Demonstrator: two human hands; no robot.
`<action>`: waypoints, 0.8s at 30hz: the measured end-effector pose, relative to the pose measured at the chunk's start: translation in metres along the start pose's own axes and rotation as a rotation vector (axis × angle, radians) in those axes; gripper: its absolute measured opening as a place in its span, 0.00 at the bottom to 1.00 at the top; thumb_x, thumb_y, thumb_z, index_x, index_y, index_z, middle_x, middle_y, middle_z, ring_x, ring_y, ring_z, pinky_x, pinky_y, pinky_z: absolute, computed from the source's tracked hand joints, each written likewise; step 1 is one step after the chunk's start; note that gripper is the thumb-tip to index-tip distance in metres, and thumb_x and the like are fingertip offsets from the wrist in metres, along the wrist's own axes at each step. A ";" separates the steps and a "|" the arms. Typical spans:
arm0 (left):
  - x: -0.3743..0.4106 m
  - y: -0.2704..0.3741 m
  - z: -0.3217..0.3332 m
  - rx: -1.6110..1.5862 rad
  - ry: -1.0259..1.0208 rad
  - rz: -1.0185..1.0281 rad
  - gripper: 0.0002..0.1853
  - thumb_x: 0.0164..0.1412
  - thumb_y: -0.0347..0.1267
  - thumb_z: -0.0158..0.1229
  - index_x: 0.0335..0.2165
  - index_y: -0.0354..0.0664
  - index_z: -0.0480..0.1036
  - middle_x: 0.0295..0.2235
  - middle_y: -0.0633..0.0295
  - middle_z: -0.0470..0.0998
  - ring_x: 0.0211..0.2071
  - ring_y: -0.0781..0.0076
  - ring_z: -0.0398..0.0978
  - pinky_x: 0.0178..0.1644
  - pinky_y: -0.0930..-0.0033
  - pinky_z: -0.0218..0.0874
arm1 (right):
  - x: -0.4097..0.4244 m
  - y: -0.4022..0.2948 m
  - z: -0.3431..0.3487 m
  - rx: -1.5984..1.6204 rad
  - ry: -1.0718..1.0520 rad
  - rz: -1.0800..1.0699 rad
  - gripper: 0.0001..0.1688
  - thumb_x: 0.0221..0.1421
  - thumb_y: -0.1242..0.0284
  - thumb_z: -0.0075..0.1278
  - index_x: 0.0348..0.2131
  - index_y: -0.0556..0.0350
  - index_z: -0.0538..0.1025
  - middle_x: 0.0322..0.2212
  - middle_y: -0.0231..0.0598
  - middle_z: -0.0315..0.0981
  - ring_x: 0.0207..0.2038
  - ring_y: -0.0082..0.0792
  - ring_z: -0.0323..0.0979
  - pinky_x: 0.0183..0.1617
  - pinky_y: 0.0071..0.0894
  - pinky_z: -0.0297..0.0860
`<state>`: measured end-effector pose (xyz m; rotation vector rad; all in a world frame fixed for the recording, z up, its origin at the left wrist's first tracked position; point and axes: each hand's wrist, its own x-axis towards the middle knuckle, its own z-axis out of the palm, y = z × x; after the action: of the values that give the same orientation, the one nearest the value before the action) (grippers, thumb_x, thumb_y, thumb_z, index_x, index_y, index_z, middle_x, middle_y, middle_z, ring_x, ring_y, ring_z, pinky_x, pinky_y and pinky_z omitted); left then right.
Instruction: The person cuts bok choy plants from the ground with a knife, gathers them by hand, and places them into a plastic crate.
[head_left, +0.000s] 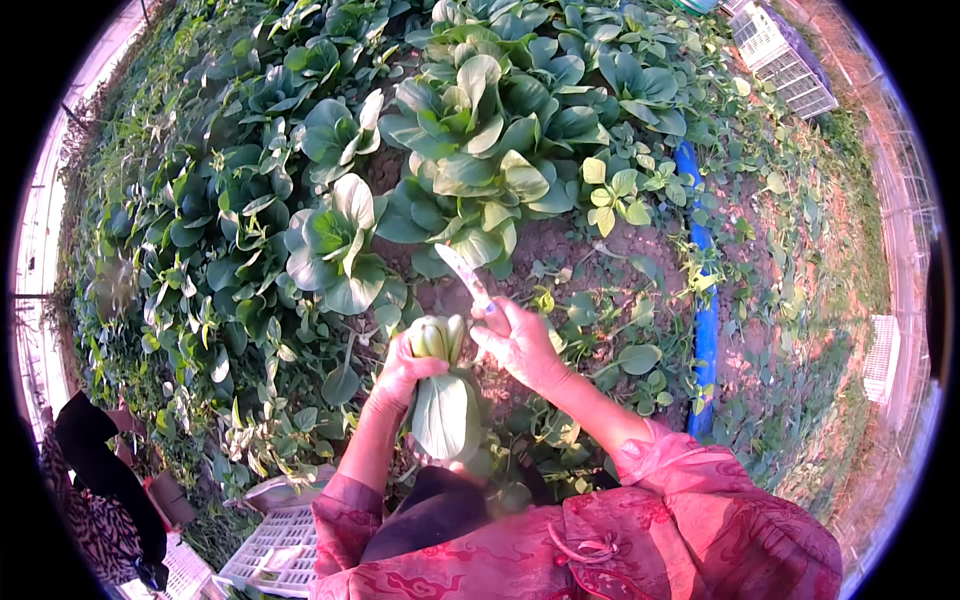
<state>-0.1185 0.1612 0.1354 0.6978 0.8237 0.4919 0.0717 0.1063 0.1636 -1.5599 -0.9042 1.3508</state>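
Note:
My left hand (403, 367) grips a head of bok choy (442, 412) around its pale stalks. Its stem base points up and away from me, and the broad leaves hang toward my lap. In my right hand (517, 341) is a knife (461, 271), its light blade pointing up and to the left, apart from the held head. Most of the handle is hidden by my fingers. Just beyond the blade, rooted bok choy plants (480, 180) stand close together in the soil. Another rooted plant (337, 247) grows to the left of the knife.
A blue hose (703, 322) runs along the ground on my right. White plastic crates stand at lower left (277, 544), at upper right (784, 60) and by the right edge (879, 356). Another person (112, 480) is at lower left. Loose leaves and weeds cover soil (570, 247).

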 end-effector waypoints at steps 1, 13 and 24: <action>0.009 0.004 -0.007 0.221 0.076 -0.036 0.28 0.33 0.24 0.60 0.41 0.34 0.68 0.33 0.63 0.74 0.34 0.73 0.72 0.41 0.73 0.64 | 0.007 0.002 -0.006 0.027 0.024 0.025 0.16 0.49 0.71 0.54 0.36 0.61 0.70 0.21 0.35 0.71 0.24 0.25 0.71 0.27 0.24 0.68; 0.077 0.057 -0.088 1.727 0.518 0.132 0.19 0.36 0.23 0.56 0.34 0.35 0.68 0.57 0.42 0.51 0.37 0.47 0.73 0.39 0.56 0.66 | 0.057 0.023 0.023 -0.274 -0.016 -0.094 0.19 0.50 0.63 0.51 0.27 0.63 0.66 0.19 0.51 0.66 0.22 0.51 0.63 0.28 0.40 0.62; 0.049 0.026 -0.131 1.635 0.643 0.096 0.32 0.31 0.28 0.62 0.44 0.44 0.67 0.54 0.59 0.57 0.43 0.55 0.69 0.42 0.60 0.65 | 0.119 0.087 0.094 -0.357 -0.119 0.035 0.25 0.53 0.56 0.43 0.25 0.65 0.70 0.23 0.58 0.71 0.30 0.58 0.70 0.35 0.50 0.65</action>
<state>-0.1970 0.2581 0.0673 2.1383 1.7949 -0.0077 -0.0043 0.1971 0.0354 -1.7812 -1.2506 1.3719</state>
